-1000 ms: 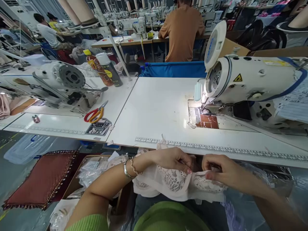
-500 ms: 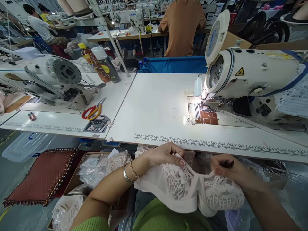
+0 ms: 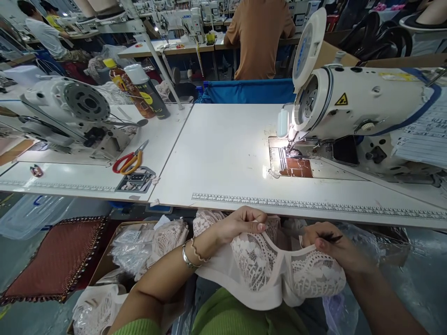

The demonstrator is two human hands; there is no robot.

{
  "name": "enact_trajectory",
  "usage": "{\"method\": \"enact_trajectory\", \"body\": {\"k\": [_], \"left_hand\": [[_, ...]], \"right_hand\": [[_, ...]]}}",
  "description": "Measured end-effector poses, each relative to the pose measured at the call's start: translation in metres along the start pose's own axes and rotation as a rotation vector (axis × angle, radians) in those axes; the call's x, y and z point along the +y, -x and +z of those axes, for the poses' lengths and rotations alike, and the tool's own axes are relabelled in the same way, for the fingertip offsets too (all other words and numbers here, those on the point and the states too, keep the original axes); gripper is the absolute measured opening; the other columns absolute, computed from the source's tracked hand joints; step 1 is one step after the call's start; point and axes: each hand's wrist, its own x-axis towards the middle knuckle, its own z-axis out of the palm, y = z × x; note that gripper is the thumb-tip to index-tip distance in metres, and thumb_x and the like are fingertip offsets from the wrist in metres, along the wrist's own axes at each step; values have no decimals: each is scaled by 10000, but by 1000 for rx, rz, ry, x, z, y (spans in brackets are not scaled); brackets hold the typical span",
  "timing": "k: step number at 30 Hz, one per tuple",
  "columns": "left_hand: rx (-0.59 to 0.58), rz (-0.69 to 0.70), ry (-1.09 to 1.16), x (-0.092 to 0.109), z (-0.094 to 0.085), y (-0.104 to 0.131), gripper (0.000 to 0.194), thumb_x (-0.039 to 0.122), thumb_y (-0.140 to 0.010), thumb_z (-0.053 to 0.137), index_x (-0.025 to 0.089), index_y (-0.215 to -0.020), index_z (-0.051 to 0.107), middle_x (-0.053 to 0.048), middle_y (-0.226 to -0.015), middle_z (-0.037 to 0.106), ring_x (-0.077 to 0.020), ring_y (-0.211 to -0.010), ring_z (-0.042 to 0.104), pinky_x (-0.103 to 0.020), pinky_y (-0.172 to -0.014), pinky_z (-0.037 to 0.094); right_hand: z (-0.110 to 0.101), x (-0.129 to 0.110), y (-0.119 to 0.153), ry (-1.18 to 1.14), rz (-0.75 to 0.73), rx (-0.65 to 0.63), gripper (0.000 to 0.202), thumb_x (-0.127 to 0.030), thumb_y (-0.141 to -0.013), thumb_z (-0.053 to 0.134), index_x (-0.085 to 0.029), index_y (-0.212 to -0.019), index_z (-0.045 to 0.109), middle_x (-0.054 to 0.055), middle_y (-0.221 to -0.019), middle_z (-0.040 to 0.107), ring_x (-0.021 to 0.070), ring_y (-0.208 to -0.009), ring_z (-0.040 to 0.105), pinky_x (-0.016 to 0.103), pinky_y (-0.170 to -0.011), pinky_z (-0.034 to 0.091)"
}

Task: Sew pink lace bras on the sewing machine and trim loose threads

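Note:
A pale pink lace bra point(image 3: 256, 265) is stretched between my two hands above my lap, below the table's front edge. My left hand point(image 3: 244, 223) is closed, pinching the upper edge of one cup between thumb and fingers. On the other cup's upper edge my right hand point(image 3: 326, 242) is closed too. A small dark object point(image 3: 330, 237) shows at the fingers of my right hand; I cannot make out what it is. Both lace cups face up, and the smooth lower band hangs toward me.
A lit sewing machine point(image 3: 363, 102) stands on the white table point(image 3: 223, 149) at right, another machine point(image 3: 66, 111) at left. Scissors point(image 3: 131, 160) lie beside two bottles point(image 3: 148, 90). Below left are a box of bagged lace pieces point(image 3: 131, 242) and a red cushion point(image 3: 59, 258). A person point(image 3: 260, 39) sits ahead.
The view has shifted slightly, so the table and machines sit a little further left and up. Both hands keep their hold on the bra, whose cups have tilted slightly.

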Motion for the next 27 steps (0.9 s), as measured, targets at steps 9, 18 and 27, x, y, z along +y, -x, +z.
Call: {"method": "enact_trajectory", "body": {"k": [9,18,27], "left_hand": [[-201,122,-285,23,2,9,507,321,-922,671,225,-601,291,95,-550,252,-67,-481,236,-271,-497,236],[-159,218,-1109,62,12,19,406,273,-965,604,219,-630,381,80,-539,300,-90,-473,279,-312,-517,226],[-138,222,-935,50,5,7,469,277,-913,643,233,-628,272,92,-580,216,-82,-500,227,-279,-482,220]], "right_hand": [[-6,-5,-1,35,18,-194,629,-695,-878,607,-227,-561,332,-92,-499,223,63,-431,182,274,-446,170],[-5,-9,-4,68,89,-208,623,-680,-873,630,-224,-581,322,-100,-514,210,58,-447,169,267,-457,134],[-15,-10,-2,221,104,-143,623,-785,-839,571,-213,-632,438,-79,-562,313,77,-479,258,257,-486,214]]}}
